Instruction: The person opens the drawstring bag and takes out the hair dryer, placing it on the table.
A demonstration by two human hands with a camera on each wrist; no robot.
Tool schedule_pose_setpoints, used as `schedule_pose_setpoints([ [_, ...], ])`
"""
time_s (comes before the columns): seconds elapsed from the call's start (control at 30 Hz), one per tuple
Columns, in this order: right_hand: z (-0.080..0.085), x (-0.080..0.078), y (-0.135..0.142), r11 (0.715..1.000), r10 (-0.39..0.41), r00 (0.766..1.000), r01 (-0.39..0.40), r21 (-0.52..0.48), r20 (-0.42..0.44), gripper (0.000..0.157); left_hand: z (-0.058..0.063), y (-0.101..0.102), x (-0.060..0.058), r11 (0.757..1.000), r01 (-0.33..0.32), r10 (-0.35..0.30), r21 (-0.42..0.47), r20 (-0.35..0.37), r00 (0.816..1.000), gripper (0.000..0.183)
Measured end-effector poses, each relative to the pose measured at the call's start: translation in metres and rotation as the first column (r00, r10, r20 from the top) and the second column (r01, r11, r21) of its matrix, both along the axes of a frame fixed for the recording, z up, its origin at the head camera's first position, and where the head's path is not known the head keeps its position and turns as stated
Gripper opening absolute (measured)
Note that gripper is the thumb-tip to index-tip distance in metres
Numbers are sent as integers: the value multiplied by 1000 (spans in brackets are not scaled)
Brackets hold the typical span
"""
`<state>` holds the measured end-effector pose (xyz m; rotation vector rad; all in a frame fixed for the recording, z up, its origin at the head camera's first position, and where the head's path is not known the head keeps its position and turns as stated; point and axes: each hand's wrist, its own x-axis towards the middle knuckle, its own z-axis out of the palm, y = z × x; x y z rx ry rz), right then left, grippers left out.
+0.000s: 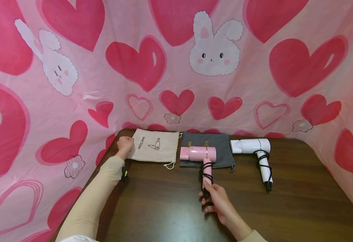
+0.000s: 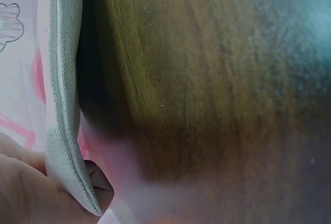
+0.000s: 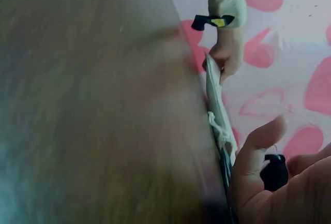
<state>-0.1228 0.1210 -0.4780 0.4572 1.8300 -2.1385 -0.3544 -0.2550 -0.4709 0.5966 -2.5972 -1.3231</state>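
At the far left of the table, my left hand (image 1: 125,147) pinches the left end of a beige drawstring bag (image 1: 167,144) printed "Hair Dryer". In the left wrist view, the bag's seamed edge (image 2: 67,110) runs between thumb and fingers. A pink hair dryer (image 1: 199,154), black cord wound round its handle, overlaps a dark grey drawstring bag (image 1: 223,151). My right hand (image 1: 220,203) holds the lower end of that handle, its thumb over it and fingers below. In the right wrist view, a black cord end or plug (image 3: 274,173) shows between thumb and fingers.
A white hair dryer (image 1: 250,147) with a wrapped black cord lies right of the grey bag. The brown wooden table (image 1: 152,208) has rounded back corners. Pink heart-and-rabbit fabric (image 1: 176,77) hangs close behind it and at both sides.
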Motion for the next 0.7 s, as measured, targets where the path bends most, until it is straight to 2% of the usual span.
schedule_pose_setpoints([
  [0.1, -1, 0, 3, 996, 7, 1000, -8, 92, 8, 46, 0, -1, 2, 1000, 21, -21, -7, 3, 1000, 32],
  [0.23, -2, -1, 9, 988, 23, 999, -26, 154, 23, 42, 0, -4, 4, 998, 51, -50, -23, 21, 999, 31],
  [0.5, -2, -2, 15, 985, 63, 998, -66, 157, 23, 40, 5, -7, 8, 994, 104, -101, -44, 50, 994, 27],
  [0.7, -2, -2, 20, 986, 55, 998, -56, 159, 8, 41, 4, -6, 8, 985, 131, -124, -110, 68, 990, 24],
])
